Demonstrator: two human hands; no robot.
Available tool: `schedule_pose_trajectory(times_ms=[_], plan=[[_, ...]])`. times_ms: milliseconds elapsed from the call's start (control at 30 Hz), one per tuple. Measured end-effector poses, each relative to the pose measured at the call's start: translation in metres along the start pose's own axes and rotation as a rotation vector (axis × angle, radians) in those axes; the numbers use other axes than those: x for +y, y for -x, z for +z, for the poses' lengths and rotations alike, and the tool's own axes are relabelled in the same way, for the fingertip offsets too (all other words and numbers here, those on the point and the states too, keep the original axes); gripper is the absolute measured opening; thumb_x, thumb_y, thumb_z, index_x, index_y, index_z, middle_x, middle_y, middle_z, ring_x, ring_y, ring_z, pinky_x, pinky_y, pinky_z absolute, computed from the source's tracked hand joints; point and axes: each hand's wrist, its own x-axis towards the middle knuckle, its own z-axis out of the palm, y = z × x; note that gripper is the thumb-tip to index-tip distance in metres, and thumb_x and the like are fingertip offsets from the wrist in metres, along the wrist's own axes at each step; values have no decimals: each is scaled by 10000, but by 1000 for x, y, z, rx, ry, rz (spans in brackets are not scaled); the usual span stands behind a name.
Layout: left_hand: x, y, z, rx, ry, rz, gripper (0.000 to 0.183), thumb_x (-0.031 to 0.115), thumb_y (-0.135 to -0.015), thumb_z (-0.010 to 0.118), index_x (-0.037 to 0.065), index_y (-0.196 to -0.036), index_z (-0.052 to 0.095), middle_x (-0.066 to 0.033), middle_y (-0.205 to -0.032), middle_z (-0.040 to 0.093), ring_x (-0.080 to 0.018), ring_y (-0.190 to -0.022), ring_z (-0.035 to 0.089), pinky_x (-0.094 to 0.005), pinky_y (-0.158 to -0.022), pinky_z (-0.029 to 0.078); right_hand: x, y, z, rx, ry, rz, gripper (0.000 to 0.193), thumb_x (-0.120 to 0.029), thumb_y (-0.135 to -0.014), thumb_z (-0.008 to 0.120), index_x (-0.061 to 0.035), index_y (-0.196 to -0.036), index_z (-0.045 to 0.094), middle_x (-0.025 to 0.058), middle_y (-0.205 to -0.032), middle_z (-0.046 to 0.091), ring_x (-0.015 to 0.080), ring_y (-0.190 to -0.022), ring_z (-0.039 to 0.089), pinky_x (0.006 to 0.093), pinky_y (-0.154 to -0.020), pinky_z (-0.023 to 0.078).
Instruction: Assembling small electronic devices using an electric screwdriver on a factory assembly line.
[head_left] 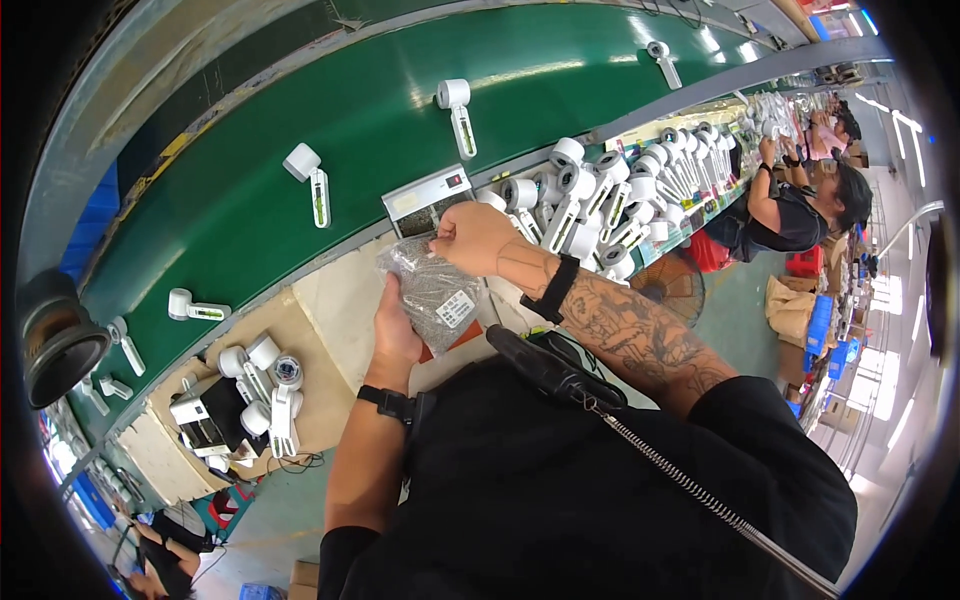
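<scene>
My left hand (396,322) grips a clear plastic bag (425,290) by its left side. The bag is full of small grey metal pieces, too fine to make out singly, and has a white printed label low on its right. My right hand (474,238) is closed at the bag's upper edge, thumb and fingers pinched together on the plastic. Just beyond the bag stands a small box-shaped machine (428,196) with a pale top, a red switch and a dark, open-looking front. My right hand partly covers it.
Several white handheld devices with round heads (575,182) crowd the bench at right; others ride the green conveyor belt (385,130). More lie beside a white-and-black machine (198,415) at left. A co-worker (790,205) works farther right, another person (165,560) at lower left.
</scene>
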Motion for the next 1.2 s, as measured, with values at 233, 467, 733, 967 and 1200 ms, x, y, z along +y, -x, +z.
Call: schedule_pose_trajectory(times_ms=[233, 467, 733, 967, 1200], plan=[[3, 6, -8, -4, 20, 14, 535, 417, -1193, 433, 11, -1520, 551, -141, -1484, 656, -310, -1325, 653, -458, -1166, 498, 6, 35, 19, 122, -283, -89, 228, -242, -1024, 752, -28, -1044, 675, 86, -854, 715, 221, -733, 673, 389, -716, 543], [3, 15, -3, -124, -9, -10, 532, 399, -1192, 407, 28, -1562, 499, -131, -1559, 601, -308, -1443, 559, -466, -1243, 408, 8, 63, 26, 85, -514, 107, 441, -311, -985, 830, -33, -1263, 628, 33, -796, 674, 110, -702, 607, 314, -652, 492], [1, 18, 20, -148, -90, 98, 612, 425, -1194, 369, 115, -1720, 330, -144, -1604, 564, -313, -1483, 528, -474, -1266, 381, 15, 67, 33, 91, -140, -198, 465, -398, -1110, 644, 15, -918, 736, 213, -748, 687, 323, -666, 709, 425, -648, 540], [18, 56, 17, -221, -122, -6, 623, 446, -1201, 347, 78, -1703, 362, -154, -1398, 694, -300, -1267, 663, -452, -1101, 507, -40, 105, -47, -189, -433, -224, 507, -415, -1123, 620, -2, -868, 764, 196, -674, 636, 295, -572, 599, 428, -596, 487], [65, 137, 68, 28, -762, 394, 380, 309, -1177, 523, 13, -1083, 742, -58, -979, 755, -146, -903, 689, -304, -860, 530, -106, 178, -144, 46, -333, -526, 497, -276, -1119, 662, -1, -717, 562, 84, -587, 456, 135, -550, 464, 385, -540, 393]])
